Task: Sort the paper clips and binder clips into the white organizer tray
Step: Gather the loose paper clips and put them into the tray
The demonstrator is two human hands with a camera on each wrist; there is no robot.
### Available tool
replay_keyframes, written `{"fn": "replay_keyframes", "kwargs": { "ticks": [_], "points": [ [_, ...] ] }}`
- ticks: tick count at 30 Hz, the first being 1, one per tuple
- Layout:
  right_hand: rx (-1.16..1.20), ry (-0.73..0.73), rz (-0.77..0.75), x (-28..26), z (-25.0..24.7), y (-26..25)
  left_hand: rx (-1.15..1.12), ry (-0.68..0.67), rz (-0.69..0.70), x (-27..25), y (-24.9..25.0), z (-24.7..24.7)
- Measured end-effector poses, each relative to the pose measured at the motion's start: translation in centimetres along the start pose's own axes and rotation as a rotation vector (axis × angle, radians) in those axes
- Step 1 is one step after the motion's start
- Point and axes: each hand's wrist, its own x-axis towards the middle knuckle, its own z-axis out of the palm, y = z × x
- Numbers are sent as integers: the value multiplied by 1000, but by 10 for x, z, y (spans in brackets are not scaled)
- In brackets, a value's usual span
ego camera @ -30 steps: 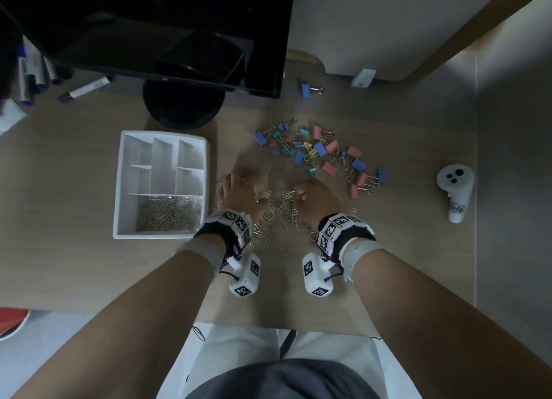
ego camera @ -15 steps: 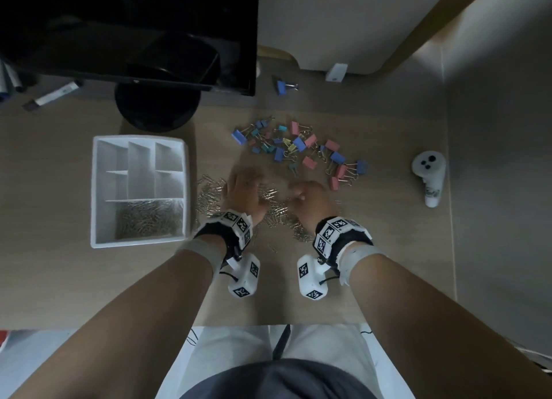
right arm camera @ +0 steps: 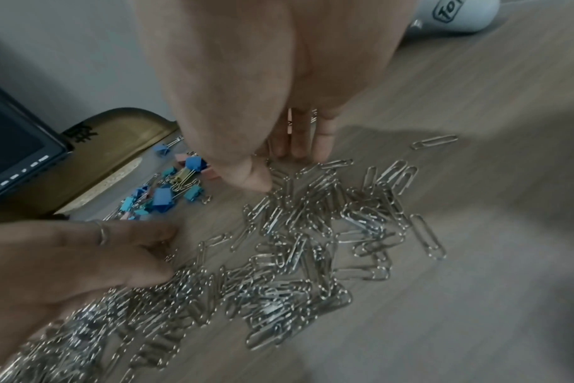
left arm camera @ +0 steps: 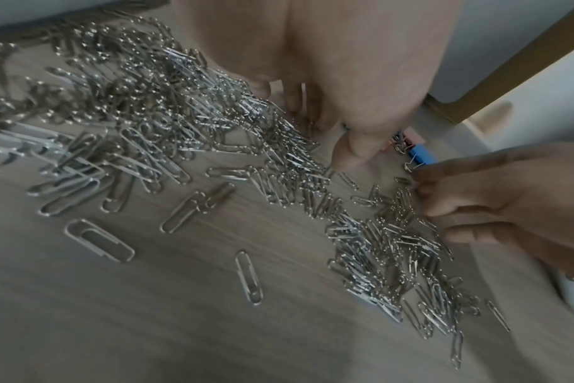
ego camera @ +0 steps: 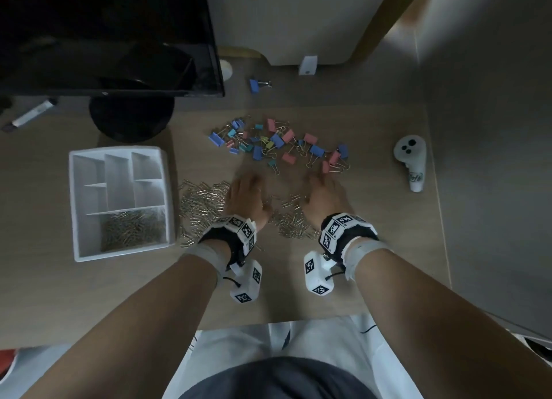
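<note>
The white organizer tray (ego camera: 78,201) sits at the left, its front compartment holding paper clips (ego camera: 131,228). Loose silver paper clips (ego camera: 203,203) (left arm camera: 167,124) (right arm camera: 315,233) are strewn between the tray and my hands. Coloured binder clips (ego camera: 277,144) (right arm camera: 174,186) lie in a heap just beyond. My left hand (ego camera: 245,191) (left arm camera: 315,108) and right hand (ego camera: 324,192) (right arm camera: 295,147) rest fingertips-down on the desk, fingers fairly straight, on either side of the paper clip scatter. Neither hand holds anything.
A black monitor (ego camera: 104,34) on a round stand (ego camera: 131,117) looms behind the tray. One blue binder clip (ego camera: 258,84) lies apart at the back. A white controller (ego camera: 410,159) is at the right, a marker (ego camera: 30,116) far left.
Both hands have moved forward and apart, and their fingers have straightened out of the curled pose in the pile. The head view has shifted.
</note>
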Motion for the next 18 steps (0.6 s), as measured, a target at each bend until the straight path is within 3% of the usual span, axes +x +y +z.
{"fn": "replay_keyframes", "kwargs": {
  "ticks": [6,8,12,18],
  "points": [
    [150,-76,-87,-16,-1,-2,-23,11,18,1,4,-2],
    [171,-14,-37,-21,-9,3,-52,23,21,0,7,-2],
    [189,96,213,-26,-24,23,-80,75,12,0,10,1],
    [284,13,555,-39,-14,56,-37,105,-97,-9,19,11]
  ]
}}
